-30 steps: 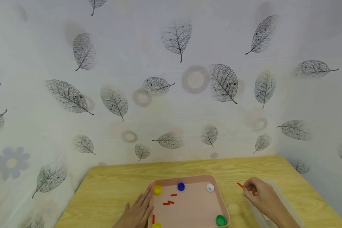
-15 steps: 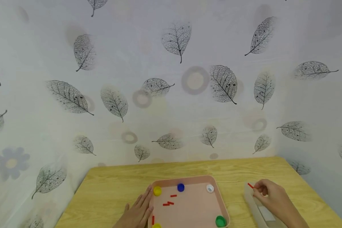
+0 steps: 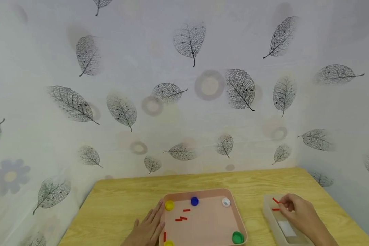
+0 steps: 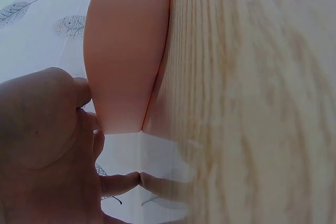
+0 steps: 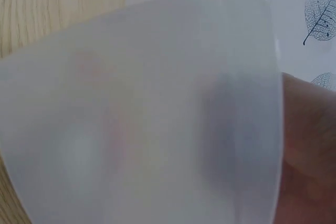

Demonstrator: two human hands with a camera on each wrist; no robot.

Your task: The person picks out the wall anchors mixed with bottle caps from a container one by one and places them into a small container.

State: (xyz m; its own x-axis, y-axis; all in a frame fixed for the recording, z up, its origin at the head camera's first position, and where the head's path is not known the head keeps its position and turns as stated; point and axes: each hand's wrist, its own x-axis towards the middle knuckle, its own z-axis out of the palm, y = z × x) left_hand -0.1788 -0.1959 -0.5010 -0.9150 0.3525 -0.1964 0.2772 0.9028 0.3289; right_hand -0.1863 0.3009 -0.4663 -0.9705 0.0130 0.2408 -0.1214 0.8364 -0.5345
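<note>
In the head view my right hand (image 3: 302,215) is over a translucent whitish box (image 3: 268,213), pinching a short red stick (image 3: 275,200) between thumb and fingertips. A second red stick (image 3: 275,209) shows in the box, just below the held one. The box wall (image 5: 142,93) fills most of the right wrist view and hides the fingertips there. My left hand (image 3: 148,226) lies with fingers extended along the left side of a pink tray (image 3: 243,218). From the left wrist, the fingers (image 4: 119,183) appear beside the tray's outer wall (image 4: 126,51).
Inside the tray are yellow caps (image 3: 169,205), a blue cap (image 3: 194,201), a white cap (image 3: 226,202), a green cap (image 3: 237,237) and several red sticks (image 3: 179,220). A white rectangle (image 3: 286,228) shows in the box. A leaf-patterned wall (image 3: 184,119) stands behind the wooden table (image 3: 126,194).
My right hand has moved rightward with the red stick, from beyond the box's left edge to over the box. My left hand and the tray have stayed put.
</note>
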